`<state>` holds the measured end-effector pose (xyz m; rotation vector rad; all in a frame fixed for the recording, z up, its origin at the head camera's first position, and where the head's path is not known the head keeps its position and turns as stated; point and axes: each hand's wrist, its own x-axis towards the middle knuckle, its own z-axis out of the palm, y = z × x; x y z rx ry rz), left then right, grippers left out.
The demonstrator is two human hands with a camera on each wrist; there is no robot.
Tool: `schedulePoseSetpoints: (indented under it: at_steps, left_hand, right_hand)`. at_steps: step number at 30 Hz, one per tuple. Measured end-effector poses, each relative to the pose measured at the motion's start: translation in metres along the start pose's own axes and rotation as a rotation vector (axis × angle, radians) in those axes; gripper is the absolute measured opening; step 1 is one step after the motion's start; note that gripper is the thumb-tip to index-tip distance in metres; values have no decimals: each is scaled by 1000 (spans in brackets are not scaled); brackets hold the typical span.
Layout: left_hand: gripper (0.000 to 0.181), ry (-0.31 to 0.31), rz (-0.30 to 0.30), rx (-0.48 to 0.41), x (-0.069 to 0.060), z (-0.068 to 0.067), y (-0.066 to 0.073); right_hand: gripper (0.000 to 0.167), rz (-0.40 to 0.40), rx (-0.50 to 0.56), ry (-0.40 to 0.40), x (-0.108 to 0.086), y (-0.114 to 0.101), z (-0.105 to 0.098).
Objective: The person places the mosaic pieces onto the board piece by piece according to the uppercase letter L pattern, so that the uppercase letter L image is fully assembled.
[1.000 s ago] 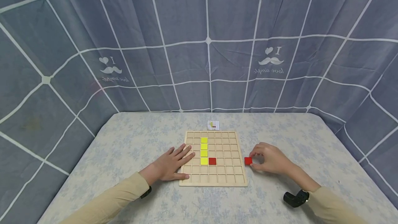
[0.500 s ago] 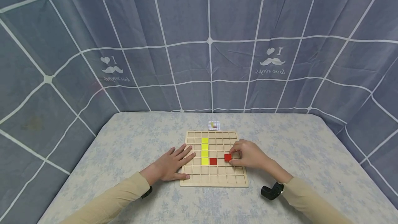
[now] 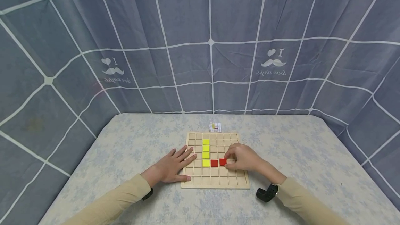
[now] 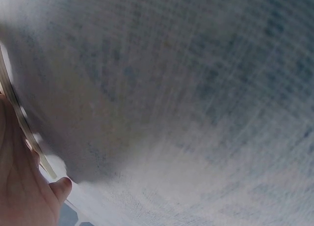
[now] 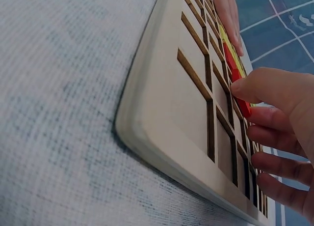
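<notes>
A wooden grid board (image 3: 215,180) lies flat on the table. Several yellow square tiles (image 3: 206,148) form a column in it, and a red square tile (image 3: 214,163) sits to the right of the lowest one. My right hand (image 3: 245,157) pinches a second red tile (image 3: 223,162) between thumb and fingers, right beside the first. The right wrist view shows that pinched tile (image 5: 241,96) at the board's surface; whether it is fully seated I cannot tell. With fingers spread, my left hand (image 3: 173,165) rests on the board's left edge.
Behind the board lies a small printed card (image 3: 215,126) with a grid and coloured squares. The table (image 3: 150,131) has a pale blue-patterned cloth. A blue curtain with white lines (image 3: 187,61) surrounds its back and sides.
My right hand has carried the red tile leftward from beside the board to the cell area next to the first red tile. The left hand has stayed in place.
</notes>
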<state>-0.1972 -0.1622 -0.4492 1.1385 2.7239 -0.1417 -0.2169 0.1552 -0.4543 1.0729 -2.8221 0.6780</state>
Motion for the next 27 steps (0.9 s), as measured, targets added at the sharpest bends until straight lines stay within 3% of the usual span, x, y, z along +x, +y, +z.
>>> schedulePoseSetpoints:
  at_steps: [27]
  left_hand:
    - [77, 0, 0, -2, -2, 0, 0]
  right_hand:
    - [19, -10, 31, -8, -1, 4, 3]
